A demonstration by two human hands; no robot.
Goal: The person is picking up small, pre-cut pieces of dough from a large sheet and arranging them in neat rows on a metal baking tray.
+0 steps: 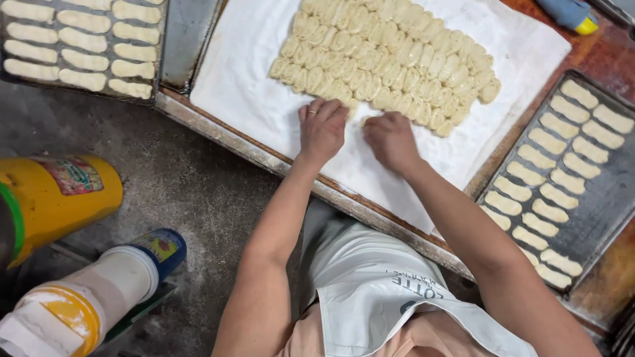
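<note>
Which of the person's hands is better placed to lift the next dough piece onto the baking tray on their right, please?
Probably the right hand: its fingertips touch a loose dough piece at the block's near edge, and the partly filled baking tray lies on that side. The left hand rests farther away.

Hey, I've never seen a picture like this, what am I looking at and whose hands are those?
This is one view from a camera on a person's head, looking down at their own bare hands. The left hand and right hand rest at the near edge of a block of small dough pieces packed in rows on a white cloth. Whether either hand grips a piece is hidden. A metal tray to the right holds shaped dough fingers, and another tray at top left holds more.
</note>
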